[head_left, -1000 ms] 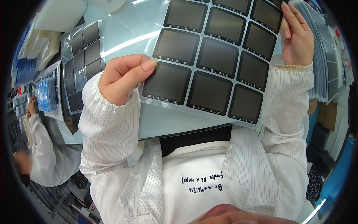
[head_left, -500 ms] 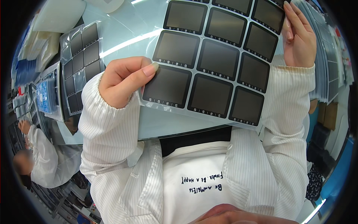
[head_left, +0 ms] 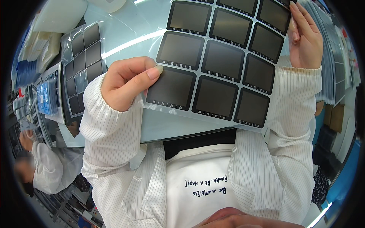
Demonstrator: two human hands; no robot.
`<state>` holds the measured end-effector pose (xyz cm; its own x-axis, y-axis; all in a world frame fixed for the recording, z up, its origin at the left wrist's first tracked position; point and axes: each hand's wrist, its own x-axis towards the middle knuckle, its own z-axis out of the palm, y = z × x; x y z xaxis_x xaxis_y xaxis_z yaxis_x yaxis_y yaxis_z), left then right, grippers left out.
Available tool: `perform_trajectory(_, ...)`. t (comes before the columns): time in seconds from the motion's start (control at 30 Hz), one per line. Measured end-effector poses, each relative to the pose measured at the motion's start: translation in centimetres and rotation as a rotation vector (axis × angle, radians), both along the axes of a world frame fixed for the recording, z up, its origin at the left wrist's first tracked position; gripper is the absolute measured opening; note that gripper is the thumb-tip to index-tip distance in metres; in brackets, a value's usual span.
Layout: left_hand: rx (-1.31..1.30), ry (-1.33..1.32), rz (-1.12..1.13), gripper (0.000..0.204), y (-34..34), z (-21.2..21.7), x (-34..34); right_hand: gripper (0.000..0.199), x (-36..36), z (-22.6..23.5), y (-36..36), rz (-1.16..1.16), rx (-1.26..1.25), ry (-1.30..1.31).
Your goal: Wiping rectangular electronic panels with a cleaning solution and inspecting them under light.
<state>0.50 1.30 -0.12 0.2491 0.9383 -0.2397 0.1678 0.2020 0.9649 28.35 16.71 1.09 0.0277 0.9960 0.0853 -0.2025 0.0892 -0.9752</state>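
Between my hands is a thin sheet of dark rectangular panels (head_left: pixel 223 60), set in rows on a pale translucent backing, each panel with small light icons along its lower edge. It lies at a slant, and its far edge runs out of the picture. My left hand (head_left: pixel 125 81) pinches the sheet's left edge, thumb on top. At the far right corner my right hand (head_left: pixel 307 43) grips the edge between thumb and fingers. Both hands come out of white striped sleeves with gathered cuffs.
The glass tabletop (head_left: pixel 129 26) reflects a bright light strip. To the left lies another panel sheet in clear film (head_left: pixel 80 62), beside a blue packet (head_left: pixel 46 98) and stacked white sheets (head_left: pixel 47 41). More sheets (head_left: pixel 329 57) are piled right. A co-worker (head_left: pixel 53 167) sits far left.
My hands and the sheet have hardly moved. At far left, the co-worker's hands have shifted slightly.
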Motion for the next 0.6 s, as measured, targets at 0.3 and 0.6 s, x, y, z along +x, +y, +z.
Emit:
perform_trajectory(0.3, -0.028, -0.004, 0.002, 0.024, 0.0, -0.07, 0.02, 0.011, 0.0, -0.11, 0.12, -0.011, -0.001, 0.0)
perform_trajectory(0.6, -0.006, 0.021, -0.014, 0.024, -0.02, -0.18, -0.01, 0.011, -0.17, -0.02, -0.1, -0.007, -0.001, -0.001)
